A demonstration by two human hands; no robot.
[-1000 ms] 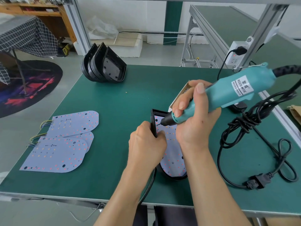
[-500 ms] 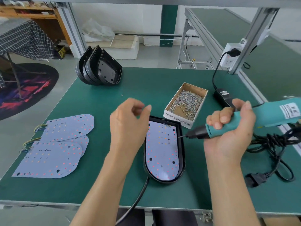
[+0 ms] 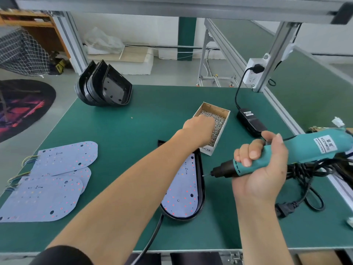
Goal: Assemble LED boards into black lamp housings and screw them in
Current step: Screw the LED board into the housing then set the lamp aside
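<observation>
A black lamp housing (image 3: 201, 180) lies flat near the table's front edge with a pale LED board (image 3: 183, 192) seated in it. My left hand (image 3: 198, 129) reaches over it into the cardboard screw box (image 3: 212, 109). Its fingertips dip among the small silver screws (image 3: 219, 121) and are hidden. My right hand (image 3: 261, 169) grips a teal electric screwdriver (image 3: 315, 148) held nearly level. The bit points left and hovers just right of the housing's rim.
Three loose LED boards (image 3: 57, 169) with wire tails overlap at the left of the green table (image 3: 133, 121). A stack of empty black housings (image 3: 103, 87) stands at the back left. A power adapter (image 3: 250, 121) and coiled black cable (image 3: 305, 175) lie on the right.
My left hand let go of the housing and moved forward into the screw box. My right hand drew the screwdriver off the board to the right. The housing now lies flat.
</observation>
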